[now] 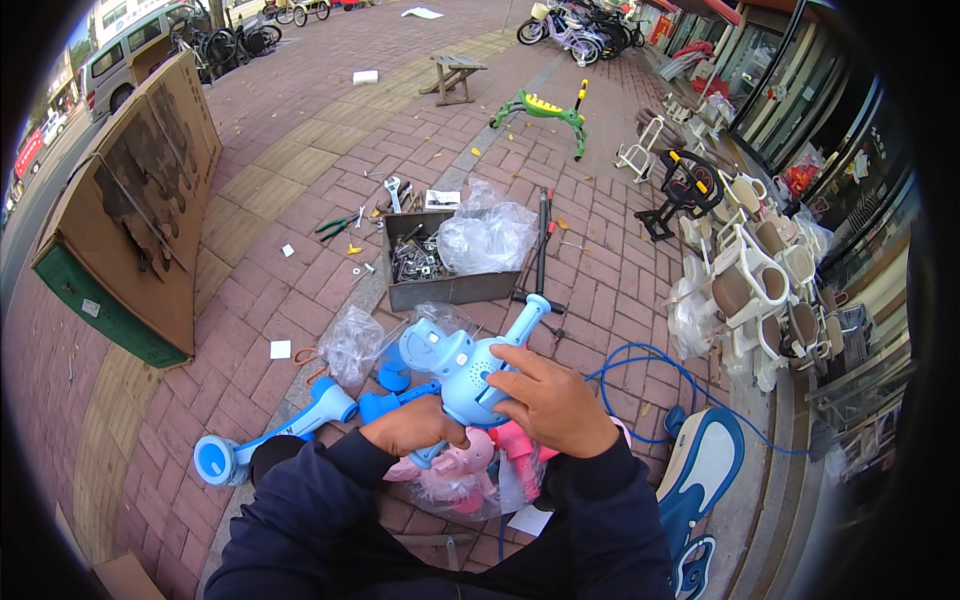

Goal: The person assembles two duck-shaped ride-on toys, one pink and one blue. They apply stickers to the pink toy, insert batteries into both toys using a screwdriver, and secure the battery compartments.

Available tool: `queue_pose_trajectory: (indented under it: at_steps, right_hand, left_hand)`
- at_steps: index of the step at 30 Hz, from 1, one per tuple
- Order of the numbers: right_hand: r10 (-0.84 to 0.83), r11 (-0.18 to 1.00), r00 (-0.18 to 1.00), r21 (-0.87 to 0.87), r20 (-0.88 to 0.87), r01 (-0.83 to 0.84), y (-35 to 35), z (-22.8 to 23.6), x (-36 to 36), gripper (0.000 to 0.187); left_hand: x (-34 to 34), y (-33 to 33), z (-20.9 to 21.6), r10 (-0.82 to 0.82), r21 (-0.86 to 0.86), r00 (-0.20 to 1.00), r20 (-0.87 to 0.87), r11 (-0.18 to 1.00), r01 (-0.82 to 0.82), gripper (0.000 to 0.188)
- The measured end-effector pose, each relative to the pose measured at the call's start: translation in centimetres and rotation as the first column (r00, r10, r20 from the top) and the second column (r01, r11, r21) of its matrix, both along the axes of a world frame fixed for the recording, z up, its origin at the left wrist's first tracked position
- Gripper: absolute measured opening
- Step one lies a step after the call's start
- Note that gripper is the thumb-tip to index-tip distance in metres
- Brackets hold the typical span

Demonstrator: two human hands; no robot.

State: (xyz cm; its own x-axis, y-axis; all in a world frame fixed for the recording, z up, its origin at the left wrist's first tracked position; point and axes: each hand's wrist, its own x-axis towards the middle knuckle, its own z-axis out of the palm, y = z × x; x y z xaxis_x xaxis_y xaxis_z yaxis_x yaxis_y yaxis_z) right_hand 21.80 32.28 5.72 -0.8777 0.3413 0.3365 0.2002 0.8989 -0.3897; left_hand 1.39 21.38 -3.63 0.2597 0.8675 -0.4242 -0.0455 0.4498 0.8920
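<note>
A light-blue plastic scooter head (470, 372), rounded with side handles and a speaker grille, is held up in front of me. My left hand (412, 426) is closed round its lower left handle. On the body's right side, my right hand (556, 402) presses with bent fingers near a slot; what lies under the fingertips is hidden. Beneath my hands rest pink plastic parts (470, 465) in clear wrap. A blue plastic scooter frame (290, 425) with a ring-shaped end lies to the left, beside smaller blue pieces (392, 370).
A grey metal box (450, 290) of loose hardware stands ahead, with pliers (338, 226) and a wrench (393, 192) beyond it. A large cardboard box (130, 200) stands at left. At right are a blue hose (640, 350), a blue-and-white board (705, 460) and several child seats (745, 275).
</note>
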Motion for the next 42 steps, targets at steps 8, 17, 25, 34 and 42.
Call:
queue_pose_trajectory:
  at_steps: [8, 17, 25, 34, 42]
  right_hand:
    - [0.022, 0.998, 0.994, 0.066, -0.105, -0.016, -0.2, -1.0, 0.3, 0.031]
    - [-0.002, 0.986, 0.983, -0.162, -0.184, -0.029, 0.4, -1.2, 0.6, 0.019]
    - [-0.411, 0.656, 0.911, -0.702, -0.027, 0.275, 0.3, -1.2, 1.5, 0.016]
    - [-0.410, 0.593, 0.902, -0.712, 0.135, 0.376, -0.9, -5.0, -0.9, 0.018]
    - [-0.518, 0.655, 0.854, -0.618, 0.053, 0.435, -2.3, -5.2, -2.3, 0.017]
  left_hand:
    - [0.1, -0.1, -0.1, 0.044, -0.008, 0.998, 0.050, 0.999, -0.044, 0.020]
    - [0.3, 0.2, -0.2, 0.016, 0.057, 0.996, -0.087, 0.998, -0.011, 0.020]
    - [0.1, 0.4, -0.4, 0.412, -0.255, 0.861, 0.298, 0.904, -0.344, 0.011]
    - [-0.1, 0.4, -0.8, 0.431, -0.248, 0.777, 0.459, 0.902, -0.354, 0.026]
    - [1.0, 0.0, -1.4, 0.513, -0.224, 0.773, 0.375, 0.859, -0.461, 0.023]
